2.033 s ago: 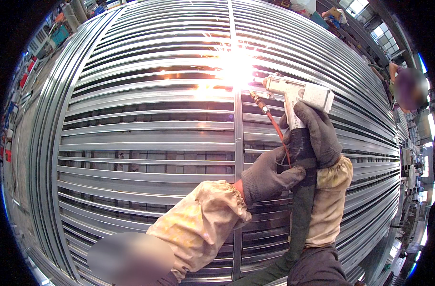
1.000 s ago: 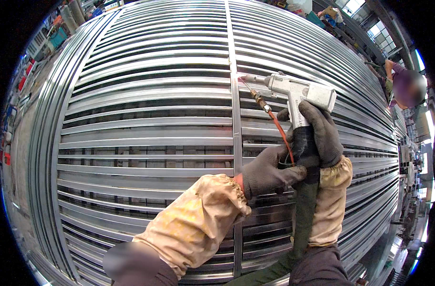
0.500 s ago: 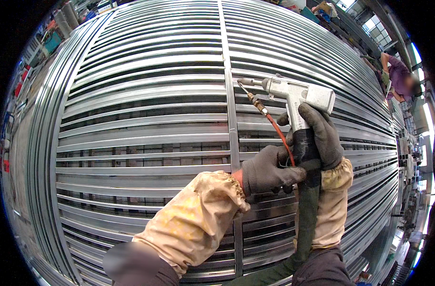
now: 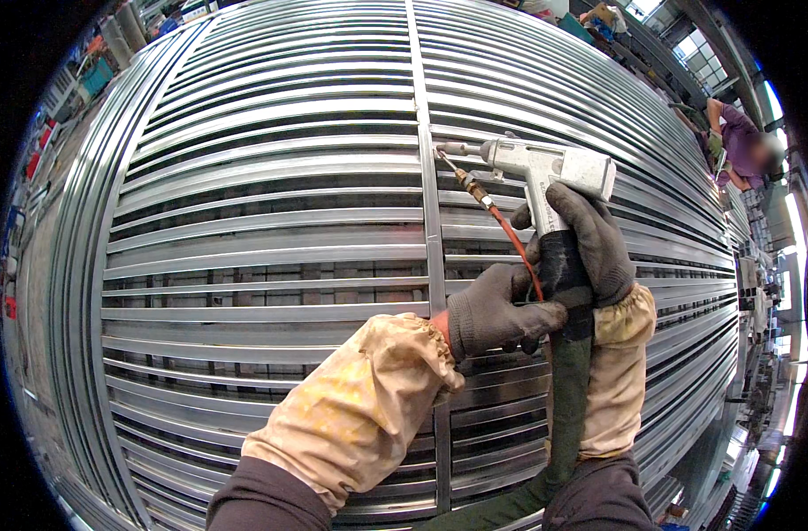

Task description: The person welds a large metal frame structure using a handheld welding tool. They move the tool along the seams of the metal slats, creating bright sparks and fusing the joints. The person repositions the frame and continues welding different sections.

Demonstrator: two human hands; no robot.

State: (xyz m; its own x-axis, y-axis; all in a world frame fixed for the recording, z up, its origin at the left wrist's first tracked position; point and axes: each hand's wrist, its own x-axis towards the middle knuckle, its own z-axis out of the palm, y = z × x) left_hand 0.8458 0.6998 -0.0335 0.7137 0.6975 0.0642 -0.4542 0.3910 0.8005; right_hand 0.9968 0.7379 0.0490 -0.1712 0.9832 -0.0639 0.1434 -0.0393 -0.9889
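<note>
A silver pistol-shaped welding gun (image 4: 559, 166) points left over the metal bars, right of center. My right hand (image 4: 597, 246), in a dark grey glove, is closed around its handle. Black tape wraps the lower grip, and a dark green sleeved hose (image 4: 570, 389) runs down from it. My gloved left hand (image 4: 497, 311) is closed on the taped lower grip, its thumb beside a thin red wire-feed tube (image 4: 514, 237). That tube leads up to a brass fitting (image 4: 473, 188) beside the nozzle (image 4: 452, 148). The nozzle tip is close to a long crossbar (image 4: 428, 190); contact I cannot tell.
A large rack of parallel shiny metal bars (image 4: 271, 230) spans the view, with dark gaps between them. Long side rails (image 4: 90, 230) edge it at the left. A person in a purple top (image 4: 740, 146) is at the far right. Workshop equipment lines the far edges.
The welding gun and both hands have shifted slightly left, bringing the nozzle tip nearer the crossbar. Their grip looks the same.
</note>
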